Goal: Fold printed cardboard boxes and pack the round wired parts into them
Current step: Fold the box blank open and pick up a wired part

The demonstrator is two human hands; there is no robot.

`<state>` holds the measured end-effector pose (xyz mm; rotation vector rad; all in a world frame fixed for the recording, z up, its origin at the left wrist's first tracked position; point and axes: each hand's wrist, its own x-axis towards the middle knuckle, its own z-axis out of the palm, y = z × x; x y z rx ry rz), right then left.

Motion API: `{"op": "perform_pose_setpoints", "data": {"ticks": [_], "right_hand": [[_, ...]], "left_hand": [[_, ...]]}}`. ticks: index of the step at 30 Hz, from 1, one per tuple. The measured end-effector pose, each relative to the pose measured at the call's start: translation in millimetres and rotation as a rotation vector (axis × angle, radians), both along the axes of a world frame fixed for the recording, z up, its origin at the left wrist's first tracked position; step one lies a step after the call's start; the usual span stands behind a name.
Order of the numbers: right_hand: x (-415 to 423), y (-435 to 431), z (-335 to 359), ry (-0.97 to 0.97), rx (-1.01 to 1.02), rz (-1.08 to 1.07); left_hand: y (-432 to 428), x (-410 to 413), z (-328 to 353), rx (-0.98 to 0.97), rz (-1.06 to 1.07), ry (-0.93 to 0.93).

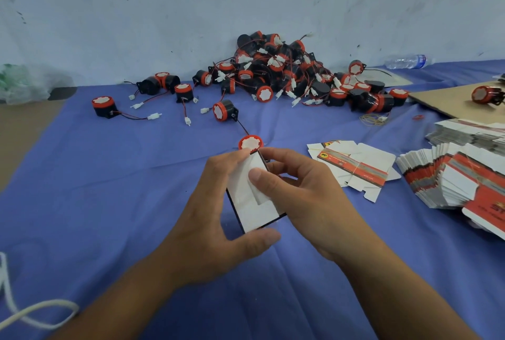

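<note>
**Cardboard box mid-fold in both hands, next round part sitting right off its far end**

Cardboard box [259, 216] is up off the blue cloth [109, 189], dead centre, white inside facing the camera. Its long axis runs pretty much straight away from the person, tipped a bit to the right at the near end.

Going left to right:

- Left hand [213, 219] comes in from the lower left and clamps the box lengthwise, with its fingers hooked over the far edge and its thumb under the near corner. So it's closed around the box, not spread.
- One round wired part [250, 143] sits just past the far edge, red face up, right by the left fingertips. Can't tell if they actually touch it.
- Right hand [308, 197] comes in from the lower right. Its thumb presses a white flap down onto the panel and its fingers curl round the right side, so it's pinching the box too.

My guess: the flap needs tucking first. After that the part is a short reach forward, and the left hand looks nearer to it.

Further right are a banded bundle of flat blanks [352, 167] and a fanned stack [451, 175]. The big pile of parts [287, 72] is well back by the wall.
</note>
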<state>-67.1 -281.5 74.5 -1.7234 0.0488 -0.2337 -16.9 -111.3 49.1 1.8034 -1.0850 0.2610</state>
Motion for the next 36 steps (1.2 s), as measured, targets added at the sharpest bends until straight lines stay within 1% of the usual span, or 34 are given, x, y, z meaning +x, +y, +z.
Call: {"op": "perform_pose_setpoints", "data": {"ticks": [2,3,6,7,8,10,12,13,14,16,18,20,22,26,31,36], "right_hand": [[-1.9,-1.3,0.7,-0.015,-0.055,0.015],[-3.2,-0.6,0.4,-0.023,-0.101,0.033],[-6.0,13.0,-7.3,-0.077,-0.273,-0.002],[-7.2,20.0,-13.5,-0.077,-0.265,-0.043],[-8.3,28.4,-17.4,-0.051,-0.193,-0.077],[-6.0,40.7,-25.0,0.018,0.035,-0.068],[-0.2,39.1,-32.0,-0.028,0.148,-0.074],[2.3,34.2,-31.2,-0.084,0.162,-0.099],[3.9,28.2,-27.9,-0.141,0.147,-0.124],[5.9,13.5,-23.1,-0.206,0.062,-0.145],[5.8,2.4,-21.4,-0.188,-0.022,-0.138],[4.8,-2.5,-22.4,-0.166,-0.092,-0.138],[4.9,-3.3,-23.3,-0.186,-0.155,-0.141],[6.2,-0.7,-22.6,-0.233,-0.282,-0.129],[8.5,3.2,-25.4,-0.359,-0.322,-0.188],[9.3,6.0,-31.0,-0.324,-0.378,-0.204]], "left_hand": [[-1.9,-0.3,-2.0,-0.031,0.078,-0.047],[-3.2,-0.2,-3.5,-0.066,0.152,-0.054],[-5.3,1.3,-6.7,-0.226,0.417,0.006],[-5.8,1.5,-8.0,-0.253,0.477,0.013],[-6.7,1.3,-9.7,-0.256,0.517,0.009],[-9.4,-0.2,-13.7,-0.220,0.543,-0.014],[-11.9,-1.3,-16.3,-0.154,0.514,-0.073],[-11.9,-0.7,-18.3,-0.142,0.467,-0.085],[-11.3,0.2,-19.6,-0.158,0.401,-0.051],[-8.2,0.7,-18.4,-0.220,0.271,0.142],[-4.5,3.2,-19.0,-0.221,0.187,0.336],[-1.1,7.9,-21.0,-0.185,0.131,0.458],[0.8,12.5,-22.1,-0.150,0.092,0.524],[1.2,14.2,-24.3,-0.073,0.090,0.571],[-4.7,8.6,-28.9,-0.054,0.147,0.550],[-6.1,6.5,-29.7,-0.083,0.149,0.548]]}}
